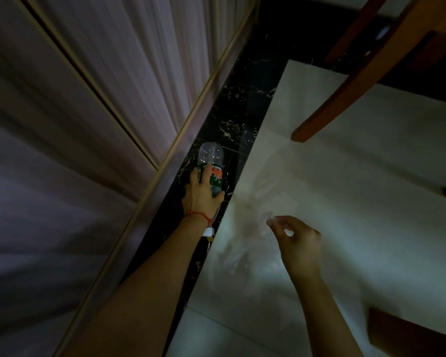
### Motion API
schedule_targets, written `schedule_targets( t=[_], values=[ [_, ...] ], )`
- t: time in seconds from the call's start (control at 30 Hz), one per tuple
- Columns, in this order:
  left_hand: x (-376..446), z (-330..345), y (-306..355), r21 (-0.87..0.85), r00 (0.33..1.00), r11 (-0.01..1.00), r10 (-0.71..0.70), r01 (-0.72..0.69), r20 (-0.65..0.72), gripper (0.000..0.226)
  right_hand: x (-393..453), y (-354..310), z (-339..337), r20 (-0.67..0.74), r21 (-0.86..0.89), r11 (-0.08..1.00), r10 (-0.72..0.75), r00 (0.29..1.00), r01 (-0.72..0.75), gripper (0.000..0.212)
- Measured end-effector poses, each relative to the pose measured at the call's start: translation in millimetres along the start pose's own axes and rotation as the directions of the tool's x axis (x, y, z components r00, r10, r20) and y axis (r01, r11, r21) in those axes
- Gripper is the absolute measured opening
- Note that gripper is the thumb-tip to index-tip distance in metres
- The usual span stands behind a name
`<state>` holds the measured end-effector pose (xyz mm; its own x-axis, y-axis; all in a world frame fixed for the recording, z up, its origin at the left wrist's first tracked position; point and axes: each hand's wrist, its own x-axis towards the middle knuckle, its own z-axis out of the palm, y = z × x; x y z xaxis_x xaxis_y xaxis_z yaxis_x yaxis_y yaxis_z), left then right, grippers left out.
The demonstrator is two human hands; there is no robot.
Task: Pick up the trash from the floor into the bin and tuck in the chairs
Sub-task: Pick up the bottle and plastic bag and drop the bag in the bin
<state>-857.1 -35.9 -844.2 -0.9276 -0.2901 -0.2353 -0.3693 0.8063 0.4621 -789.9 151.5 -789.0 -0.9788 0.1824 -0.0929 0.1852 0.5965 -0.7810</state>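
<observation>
Clear plastic bottle [211,171] lay lengthwise along dark floor strip [245,99] | my left hand [200,195] wrapped its middle | my right hand [298,237] pinched a crumpled clear wrapper [269,219], just beside.

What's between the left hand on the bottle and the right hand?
Head view: a crumpled clear plastic bag on the pale floor tile, spanning between left hand gripping the bottle and right hand, which pinches it.

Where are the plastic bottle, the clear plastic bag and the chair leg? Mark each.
plastic bottle [211,157]: head view, on its clear base end.
clear plastic bag [245,243]: head view, on its crumpled middle.
chair leg [327,109]: head view, on its lower part.
</observation>
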Motion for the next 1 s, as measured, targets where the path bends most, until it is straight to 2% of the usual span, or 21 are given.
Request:
schedule_targets(
  t=[0.23, 0.43, 0.8, 1.0],
  values=[
    [-29, -13, 17, -0.009, 0.987, 0.989, 0.149, -0.15, -0.065, 0.076, -8, -4, -10, -0.012, -0.019, 0.999, 0.033, 0.999, -0.034, 0.012],
    [-74, -54, 53, -0.093, 0.976, 0.978, 0.176, -0.189, -0.126, 0.077, -13, -40, -53, -0.01, -0.056, 0.998, 0.03, 1.0, -0.03, 0.011],
    [-170, -184, 103, -0.084, 0.98, 0.977, 0.192, -0.196, -0.05, 0.078, -51, -145, -159, -0.04, -0.004, 0.997, 0.079, 0.996, -0.079, 0.009],
    [-225, -274, 138, -0.057, 0.973, 0.973, 0.221, -0.224, -0.064, 0.077, -80, -217, -226, -0.052, 0.058, 0.991, 0.127, 0.991, -0.124, 0.009]
  ],
)
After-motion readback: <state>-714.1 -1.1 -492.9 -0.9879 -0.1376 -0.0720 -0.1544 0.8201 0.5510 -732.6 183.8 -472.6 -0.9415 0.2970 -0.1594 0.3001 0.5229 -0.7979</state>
